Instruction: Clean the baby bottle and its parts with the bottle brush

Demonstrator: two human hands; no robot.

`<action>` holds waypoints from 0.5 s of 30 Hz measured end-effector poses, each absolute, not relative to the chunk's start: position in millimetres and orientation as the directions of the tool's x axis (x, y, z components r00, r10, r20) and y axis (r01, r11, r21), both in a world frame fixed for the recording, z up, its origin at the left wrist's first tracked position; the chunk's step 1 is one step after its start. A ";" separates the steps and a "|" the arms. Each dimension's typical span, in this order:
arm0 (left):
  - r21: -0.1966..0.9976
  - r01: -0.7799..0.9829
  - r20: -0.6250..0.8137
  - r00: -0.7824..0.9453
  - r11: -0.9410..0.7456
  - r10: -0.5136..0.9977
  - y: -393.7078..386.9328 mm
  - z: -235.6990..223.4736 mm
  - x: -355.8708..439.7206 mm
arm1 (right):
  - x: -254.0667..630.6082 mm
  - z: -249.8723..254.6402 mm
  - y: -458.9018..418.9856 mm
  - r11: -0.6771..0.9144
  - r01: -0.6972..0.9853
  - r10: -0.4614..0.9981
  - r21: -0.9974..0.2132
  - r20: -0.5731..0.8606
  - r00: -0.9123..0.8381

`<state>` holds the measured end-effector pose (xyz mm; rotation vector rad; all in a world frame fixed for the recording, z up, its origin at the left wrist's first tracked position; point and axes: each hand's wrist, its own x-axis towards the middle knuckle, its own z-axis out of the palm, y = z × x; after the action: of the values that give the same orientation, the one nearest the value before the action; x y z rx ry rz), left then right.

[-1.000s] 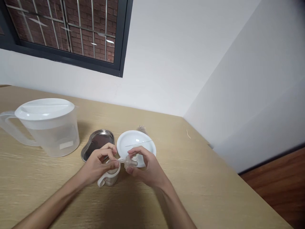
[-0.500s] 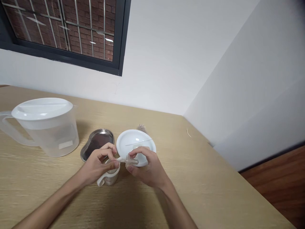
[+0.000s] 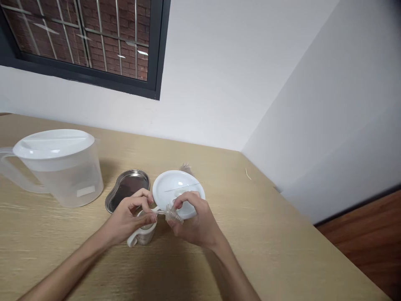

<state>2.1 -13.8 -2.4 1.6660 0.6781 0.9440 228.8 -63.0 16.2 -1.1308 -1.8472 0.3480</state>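
Note:
Both my hands meet in front of a white oval dish (image 3: 161,184). My left hand (image 3: 133,215) pinches a thin whitish stem (image 3: 161,211) between thumb and fingers, above a small white cup with a handle (image 3: 144,239), whose top it partly hides. My right hand (image 3: 197,217) grips a small clear ribbed plastic piece (image 3: 172,212) between thumb and forefinger. The stem reaches this piece; whether the two are joined I cannot tell. Across the dish lies a thin straight rod (image 3: 184,187). Something pale in the dish is mostly covered by my right hand.
Behind my left hand is a kidney-shaped metal tray (image 3: 110,196). A large lidded translucent jug (image 3: 69,179) stands at the left. A small fuzzy grey thing (image 3: 186,168) is behind the dish. A pale strip (image 3: 247,174) lies near the table's (image 3: 266,246) right edge.
The clear plastic piece has turned in my right fingers, its free end now tilting downward. My right forefinger has shifted slightly. My left hand stays in place.

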 end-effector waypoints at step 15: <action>0.963 -0.042 0.247 0.522 -0.264 0.817 -16.5 0.3 4.1 | 219.3 15.6 -63.4 0.645 0.597 0.641 -0.477 0.763 -0.084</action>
<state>4.1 -16.5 0.3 1.6360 0.6704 0.9512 219.3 -63.4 15.6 -1.0039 -1.7563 0.0500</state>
